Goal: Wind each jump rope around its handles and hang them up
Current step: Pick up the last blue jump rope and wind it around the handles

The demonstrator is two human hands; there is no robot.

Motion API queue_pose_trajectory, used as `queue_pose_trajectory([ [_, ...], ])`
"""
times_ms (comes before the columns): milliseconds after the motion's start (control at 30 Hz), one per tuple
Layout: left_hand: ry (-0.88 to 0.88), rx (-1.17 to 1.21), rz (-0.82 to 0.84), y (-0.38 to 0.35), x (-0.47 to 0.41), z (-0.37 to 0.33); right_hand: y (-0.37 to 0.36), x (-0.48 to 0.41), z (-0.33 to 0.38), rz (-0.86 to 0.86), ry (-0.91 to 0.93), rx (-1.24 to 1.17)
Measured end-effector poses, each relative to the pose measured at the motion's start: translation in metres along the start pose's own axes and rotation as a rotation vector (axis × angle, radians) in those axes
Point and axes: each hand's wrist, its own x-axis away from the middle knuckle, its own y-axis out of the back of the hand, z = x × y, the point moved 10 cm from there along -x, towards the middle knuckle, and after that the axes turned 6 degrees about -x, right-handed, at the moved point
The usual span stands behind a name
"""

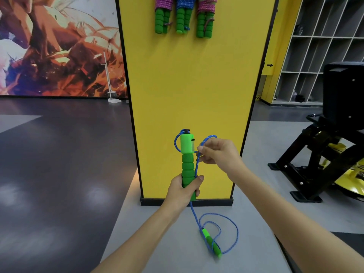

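Observation:
My left hand (pixel 183 191) grips the lower part of a green foam jump-rope handle (pixel 187 154), held upright in front of a yellow pillar (pixel 197 85). Its blue rope (pixel 197 164) loops out of the handle's top and runs down along the handle. My right hand (pixel 218 151) pinches a loop of that rope just right of the handle's top. The rope trails down to the grey floor, where the second green handle (pixel 211 243) lies among loose coils. Three wound jump ropes (pixel 183 14) with green handles hang at the top of the pillar.
A black and yellow gym machine (pixel 325 146) stands at the right. Grey cubby shelves (pixel 323 46) line the back right wall. A painted mural (pixel 55 46) covers the left wall, with a white stand (pixel 112 95) at its foot. Dark floor lies left.

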Motion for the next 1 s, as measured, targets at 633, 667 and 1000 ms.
queue_pose_trajectory([
  [633, -0.001, -0.030, 0.055, -0.009, 0.009, 0.008, 0.043, -0.034, 0.070, -0.139, 0.114, -0.269],
  [667, -0.003, -0.034, 0.059, -0.010, 0.010, 0.008, 0.038, -0.031, 0.059, -0.102, 0.060, -0.282],
  [1000, -0.022, -0.017, 0.027, -0.003, 0.005, -0.003, -0.012, 0.017, -0.031, 0.160, -0.188, -0.034],
])
